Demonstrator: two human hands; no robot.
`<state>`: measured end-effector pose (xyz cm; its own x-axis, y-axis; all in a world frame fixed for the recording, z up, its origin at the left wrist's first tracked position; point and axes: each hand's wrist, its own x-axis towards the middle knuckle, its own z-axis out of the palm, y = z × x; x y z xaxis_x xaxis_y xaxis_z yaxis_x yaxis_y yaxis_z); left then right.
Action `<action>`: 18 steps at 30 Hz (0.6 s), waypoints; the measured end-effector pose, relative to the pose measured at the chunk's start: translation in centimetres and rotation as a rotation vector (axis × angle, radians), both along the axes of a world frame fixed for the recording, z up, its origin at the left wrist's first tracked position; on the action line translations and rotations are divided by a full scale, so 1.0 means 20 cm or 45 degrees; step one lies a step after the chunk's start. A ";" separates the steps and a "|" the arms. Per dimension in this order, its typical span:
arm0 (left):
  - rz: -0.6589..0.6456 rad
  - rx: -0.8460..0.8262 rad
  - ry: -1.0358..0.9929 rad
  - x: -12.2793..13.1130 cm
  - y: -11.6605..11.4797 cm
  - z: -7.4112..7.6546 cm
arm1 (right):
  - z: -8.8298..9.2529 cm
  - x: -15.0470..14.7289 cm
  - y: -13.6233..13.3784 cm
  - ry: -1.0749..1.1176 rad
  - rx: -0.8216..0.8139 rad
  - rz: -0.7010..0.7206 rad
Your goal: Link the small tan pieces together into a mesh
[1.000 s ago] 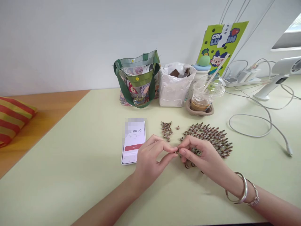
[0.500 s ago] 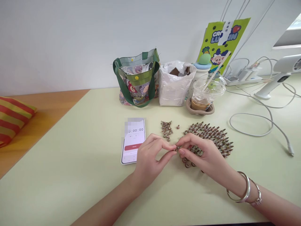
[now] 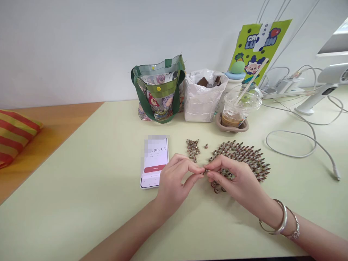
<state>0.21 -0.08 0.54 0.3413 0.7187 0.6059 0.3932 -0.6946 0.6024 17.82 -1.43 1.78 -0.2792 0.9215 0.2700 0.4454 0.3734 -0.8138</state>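
Between my two hands is a small screw (image 3: pixel 206 171), mostly covered by the fingertips. My left hand (image 3: pixel 175 185) pinches it from the left with thumb and forefinger. From the right, the thumb and forefinger of my right hand (image 3: pixel 236 177) close on its other end. Under and behind the right hand spreads a large cluster of screws (image 3: pixel 248 156), many with their tips up. A smaller heap of screws (image 3: pixel 193 149) lies just beyond the fingertips, with a single screw (image 3: pixel 206 146) to its right.
A phone (image 3: pixel 154 177) showing a timer lies left of my left hand. Farther back stand a green-handled bag (image 3: pixel 160 88), a white plastic bag (image 3: pixel 201 101) and a plastic cup (image 3: pixel 239 103) in a brown holder. A white cable (image 3: pixel 293 156) curls at right.
Both hands keep their pinch on the screw, with slight movement at the fingertips. The phone's timer digits have changed. The whole view has shifted slightly.
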 end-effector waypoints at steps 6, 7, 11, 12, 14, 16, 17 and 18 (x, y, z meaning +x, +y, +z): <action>-0.012 -0.013 -0.019 0.00 0.00 -0.01 | 0.00 0.00 -0.01 -0.051 0.103 -0.019; -0.019 -0.006 -0.024 0.00 0.00 -0.01 | 0.00 0.00 -0.01 -0.051 0.109 -0.022; -0.032 0.007 -0.012 0.00 0.00 -0.01 | 0.00 0.00 -0.01 -0.026 0.069 -0.005; -0.035 0.010 -0.008 0.00 0.00 -0.01 | 0.00 0.00 -0.01 -0.013 0.041 0.006; -0.039 0.017 -0.003 0.00 0.00 0.00 | 0.00 0.00 0.00 0.026 -0.034 0.037; -0.040 0.021 -0.005 0.00 0.00 0.00 | 0.00 0.00 0.00 0.071 -0.115 0.074; -0.040 0.018 -0.007 0.00 0.00 0.00 | 0.00 0.00 0.00 0.090 -0.152 0.092; -0.041 0.014 -0.010 0.00 0.00 0.01 | 0.00 0.00 0.01 0.107 -0.185 0.105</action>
<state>0.23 -0.15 0.65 0.3592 0.7005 0.6167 0.3657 -0.7136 0.5976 17.92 -1.33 1.85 -0.3375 0.9274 0.1615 0.3463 0.2818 -0.8948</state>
